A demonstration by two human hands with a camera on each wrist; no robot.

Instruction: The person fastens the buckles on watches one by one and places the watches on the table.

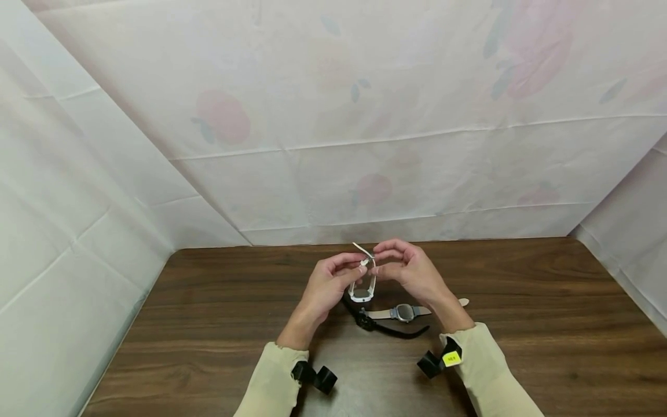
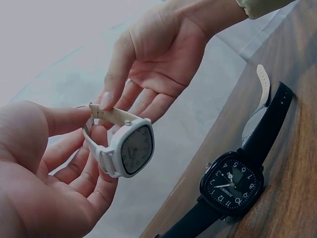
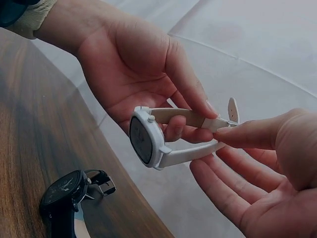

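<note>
Both hands hold a white square-faced watch [image 1: 362, 288] above the wooden table [image 1: 219, 324]. My left hand [image 1: 350, 267] pinches its strap near the buckle between thumb and fingers. My right hand [image 1: 383, 263] pinches the same strap from the other side, and the loose strap end [image 1: 359, 249] sticks up. In the left wrist view the white watch [image 2: 131, 148] hangs between the left hand [image 2: 74, 124] and the right hand [image 2: 129, 94]. The right wrist view shows the watch [image 3: 146, 139] with its strap looped, held between the left hand [image 3: 193, 114] and the right hand [image 3: 233, 144].
Below the hands a black watch [image 1: 367, 321] [image 2: 232, 184] [image 3: 62, 191] lies on the table. Beside it is a grey watch with a beige strap [image 1: 403, 313] [image 2: 257, 109]. White sheets [image 1: 333, 145] wall in the table's back and sides.
</note>
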